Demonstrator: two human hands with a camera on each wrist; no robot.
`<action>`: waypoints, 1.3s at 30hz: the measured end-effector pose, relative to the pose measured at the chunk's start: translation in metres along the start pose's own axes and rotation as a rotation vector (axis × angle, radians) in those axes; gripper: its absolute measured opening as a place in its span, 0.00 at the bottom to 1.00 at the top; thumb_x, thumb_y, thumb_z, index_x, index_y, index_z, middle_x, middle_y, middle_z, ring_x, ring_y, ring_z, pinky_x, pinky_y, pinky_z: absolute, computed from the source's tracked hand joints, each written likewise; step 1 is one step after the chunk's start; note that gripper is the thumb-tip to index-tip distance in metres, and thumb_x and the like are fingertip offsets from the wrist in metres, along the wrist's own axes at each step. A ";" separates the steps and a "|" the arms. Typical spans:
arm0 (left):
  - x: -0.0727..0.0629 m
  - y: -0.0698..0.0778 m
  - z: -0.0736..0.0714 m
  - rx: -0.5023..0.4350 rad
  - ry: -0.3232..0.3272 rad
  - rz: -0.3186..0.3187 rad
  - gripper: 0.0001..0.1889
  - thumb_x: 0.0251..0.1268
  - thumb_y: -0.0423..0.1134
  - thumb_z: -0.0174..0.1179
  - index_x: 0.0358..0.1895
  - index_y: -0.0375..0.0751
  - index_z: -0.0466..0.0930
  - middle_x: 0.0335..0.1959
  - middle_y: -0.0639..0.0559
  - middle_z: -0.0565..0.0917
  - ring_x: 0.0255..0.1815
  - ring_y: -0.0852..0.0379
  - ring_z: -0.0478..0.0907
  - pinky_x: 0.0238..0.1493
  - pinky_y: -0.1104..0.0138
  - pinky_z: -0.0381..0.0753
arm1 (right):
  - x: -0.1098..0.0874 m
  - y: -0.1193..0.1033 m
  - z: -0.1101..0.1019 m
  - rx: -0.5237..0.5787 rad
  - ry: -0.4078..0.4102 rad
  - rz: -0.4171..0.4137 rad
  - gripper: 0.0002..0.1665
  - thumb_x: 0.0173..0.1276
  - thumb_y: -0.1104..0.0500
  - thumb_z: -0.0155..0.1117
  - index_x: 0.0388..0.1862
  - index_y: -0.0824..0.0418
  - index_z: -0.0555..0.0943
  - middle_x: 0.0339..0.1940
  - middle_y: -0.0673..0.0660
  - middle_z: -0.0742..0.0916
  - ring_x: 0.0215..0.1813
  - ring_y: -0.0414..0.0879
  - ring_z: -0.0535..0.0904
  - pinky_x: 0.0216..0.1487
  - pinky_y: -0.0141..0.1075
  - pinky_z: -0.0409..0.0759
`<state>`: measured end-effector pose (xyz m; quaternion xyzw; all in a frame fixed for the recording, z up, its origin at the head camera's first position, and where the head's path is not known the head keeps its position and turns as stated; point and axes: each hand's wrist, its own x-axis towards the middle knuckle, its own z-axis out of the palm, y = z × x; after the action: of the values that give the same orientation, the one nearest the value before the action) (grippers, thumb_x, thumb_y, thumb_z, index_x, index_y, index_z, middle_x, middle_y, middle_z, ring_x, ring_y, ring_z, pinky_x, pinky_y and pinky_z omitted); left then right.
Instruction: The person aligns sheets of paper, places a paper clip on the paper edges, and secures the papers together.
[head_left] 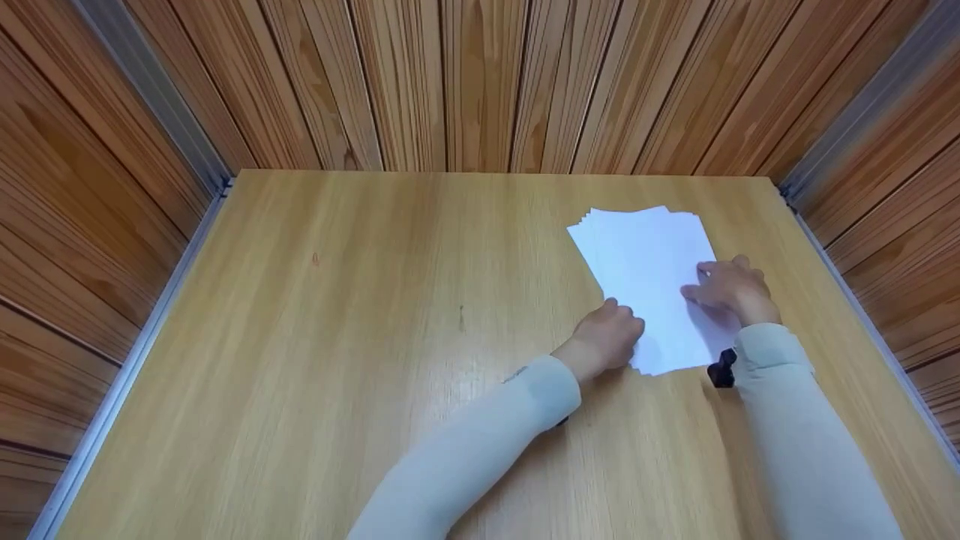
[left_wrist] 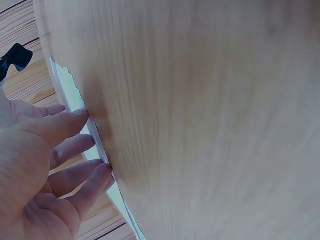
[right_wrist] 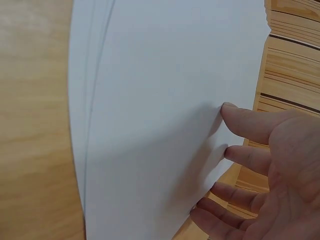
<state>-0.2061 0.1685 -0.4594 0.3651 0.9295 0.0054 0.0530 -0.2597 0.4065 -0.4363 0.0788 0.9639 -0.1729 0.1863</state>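
A stack of white paper lies tilted on the right part of the table, its sheets fanned unevenly at the top edge. At the lower left edge my left hand grips the stack with bent fingers; in the left wrist view the thumb and fingertips meet the thin paper edge. My right hand holds the opposite long edge. In the right wrist view its thumb rests at the top sheet's margin, with the other fingers spread along the edge and the lower fingertips partly hidden there.
The wooden table extends far to the left of the paper. Plank walls enclose its back and sides, with metal strips along the side edges. A small black device sits at the right cuff.
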 end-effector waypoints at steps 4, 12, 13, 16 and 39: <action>-0.002 -0.003 0.002 -0.025 0.006 -0.001 0.15 0.82 0.48 0.59 0.61 0.50 0.87 0.51 0.55 0.88 0.49 0.58 0.79 0.55 0.72 0.82 | -0.001 -0.003 0.003 -0.022 0.000 -0.007 0.46 0.81 0.42 0.57 0.84 0.68 0.58 0.71 0.84 0.59 0.66 0.81 0.58 0.64 0.75 0.69; -0.007 -0.011 0.004 -0.007 0.007 -0.012 0.17 0.82 0.49 0.59 0.65 0.51 0.84 0.54 0.55 0.86 0.53 0.58 0.79 0.58 0.72 0.80 | -0.003 -0.013 0.007 -0.036 -0.008 0.003 0.45 0.82 0.42 0.56 0.84 0.67 0.58 0.71 0.83 0.59 0.66 0.80 0.58 0.66 0.75 0.68; -0.008 -0.012 0.004 -0.009 0.009 -0.012 0.17 0.82 0.49 0.59 0.65 0.51 0.84 0.54 0.55 0.86 0.53 0.58 0.80 0.58 0.72 0.80 | -0.003 -0.015 0.007 -0.039 -0.006 0.004 0.45 0.82 0.42 0.56 0.84 0.67 0.58 0.71 0.83 0.59 0.66 0.80 0.58 0.66 0.75 0.68; -0.009 -0.017 0.004 -0.019 0.004 -0.010 0.17 0.81 0.48 0.60 0.65 0.50 0.84 0.54 0.54 0.86 0.53 0.57 0.80 0.57 0.72 0.80 | -0.002 -0.019 0.008 -0.044 -0.002 0.006 0.45 0.82 0.42 0.56 0.84 0.67 0.59 0.71 0.83 0.59 0.66 0.80 0.59 0.66 0.75 0.68; -0.025 -0.044 -0.001 -0.006 -0.002 0.020 0.17 0.80 0.46 0.63 0.64 0.47 0.84 0.55 0.52 0.87 0.53 0.56 0.82 0.57 0.70 0.82 | 0.003 -0.040 0.018 -0.130 0.031 -0.033 0.45 0.81 0.41 0.57 0.80 0.73 0.63 0.67 0.84 0.64 0.62 0.80 0.64 0.64 0.75 0.68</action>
<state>-0.2176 0.1192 -0.4578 0.3741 0.9257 0.0082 0.0550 -0.2656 0.3627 -0.4411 0.0532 0.9770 -0.1119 0.1734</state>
